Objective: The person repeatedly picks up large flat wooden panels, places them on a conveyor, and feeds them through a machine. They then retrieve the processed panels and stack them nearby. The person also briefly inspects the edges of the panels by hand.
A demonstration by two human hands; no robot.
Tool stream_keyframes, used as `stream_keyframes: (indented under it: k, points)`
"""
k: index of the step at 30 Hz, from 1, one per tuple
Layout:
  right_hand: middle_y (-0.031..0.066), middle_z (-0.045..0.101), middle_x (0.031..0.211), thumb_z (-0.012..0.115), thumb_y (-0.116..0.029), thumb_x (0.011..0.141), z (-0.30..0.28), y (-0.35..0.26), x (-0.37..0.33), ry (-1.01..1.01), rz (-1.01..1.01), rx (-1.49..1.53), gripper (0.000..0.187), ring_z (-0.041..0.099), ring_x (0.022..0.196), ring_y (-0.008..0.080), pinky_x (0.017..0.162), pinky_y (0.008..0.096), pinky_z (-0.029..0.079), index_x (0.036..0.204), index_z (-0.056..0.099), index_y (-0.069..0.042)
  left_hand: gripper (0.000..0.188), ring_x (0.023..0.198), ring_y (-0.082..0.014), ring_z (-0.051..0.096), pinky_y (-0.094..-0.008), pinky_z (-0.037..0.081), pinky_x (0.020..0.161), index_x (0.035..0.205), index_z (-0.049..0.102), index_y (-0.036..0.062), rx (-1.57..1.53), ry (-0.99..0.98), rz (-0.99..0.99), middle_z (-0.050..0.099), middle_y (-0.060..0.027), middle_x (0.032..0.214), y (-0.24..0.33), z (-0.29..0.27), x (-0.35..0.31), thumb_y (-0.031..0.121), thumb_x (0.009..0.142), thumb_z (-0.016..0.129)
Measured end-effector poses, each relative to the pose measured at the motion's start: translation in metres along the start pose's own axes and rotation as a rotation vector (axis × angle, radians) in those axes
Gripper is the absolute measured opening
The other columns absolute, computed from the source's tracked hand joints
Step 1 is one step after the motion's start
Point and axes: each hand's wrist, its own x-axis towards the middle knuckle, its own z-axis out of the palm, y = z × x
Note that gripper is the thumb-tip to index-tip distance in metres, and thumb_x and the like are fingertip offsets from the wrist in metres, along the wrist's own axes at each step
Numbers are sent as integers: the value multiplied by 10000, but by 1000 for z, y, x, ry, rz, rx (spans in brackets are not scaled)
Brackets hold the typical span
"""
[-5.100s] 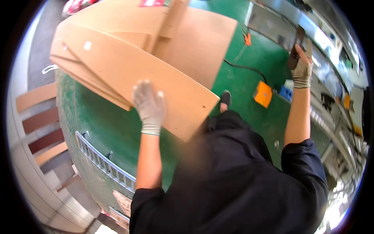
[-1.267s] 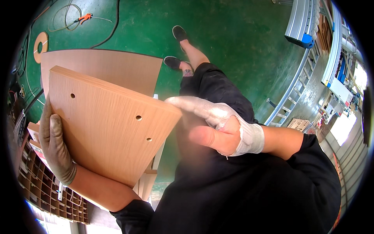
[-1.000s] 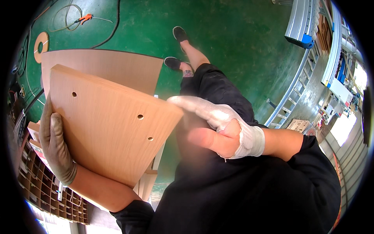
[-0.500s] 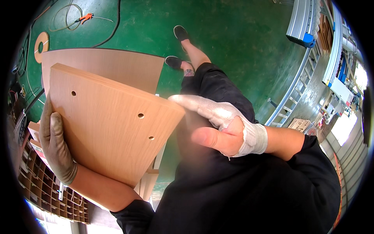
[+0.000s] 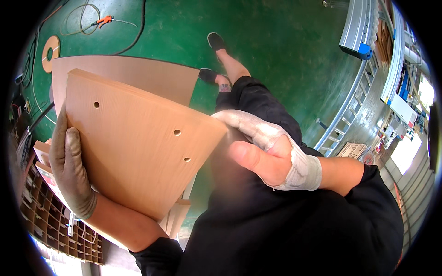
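A light wood-coloured panel (image 5: 133, 152) with three drilled holes is held tilted before me. My left hand (image 5: 72, 168), in a dirty grey glove, grips its left edge, the thumb on the face and the other fingers partly hidden behind. The left forearm lies along the panel's lower edge. At the upper right corner is my right hand (image 5: 269, 147), in a whitish glove that leaves the thumb bare. Its fingers stretch to the corner and seem to touch it; the thumb stands apart, off the panel.
Behind it is a larger wood-coloured board (image 5: 152, 76) with a dark edge. On the green floor (image 5: 276, 41) lie an orange air blow gun (image 5: 105, 20), hoses and a roll of edge banding (image 5: 50, 54). An aluminium ladder (image 5: 350, 112) is at right, a compartmented rack (image 5: 55, 221) lower left.
The panel has shifted slightly to the right together with both hands. My right hand stays at the panel's corner, its thumb still apart from it.
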Motion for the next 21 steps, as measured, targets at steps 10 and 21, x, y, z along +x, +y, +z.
stream_keyframes:
  k: [10,21]
  points:
    - [108,609,1032,494,-278,996,3,-10,4,58,60,-122,418,551,986,170,937,317,426,1255,520,49,439,1120,-185,591,-300,437,996,1357,516,-47,-93,-56,-66,627,-135,1247,6,4,2,220,1009,528]
    - [104,613,1072,505,-307,994,-7,-53,12,-62,645,11,454,546,1027,160,932,318,433,1283,519,42,436,1151,-183,561,-293,399,1026,1344,530,-46,-120,-99,-25,628,-130,1232,-3,3,0,238,1013,522]
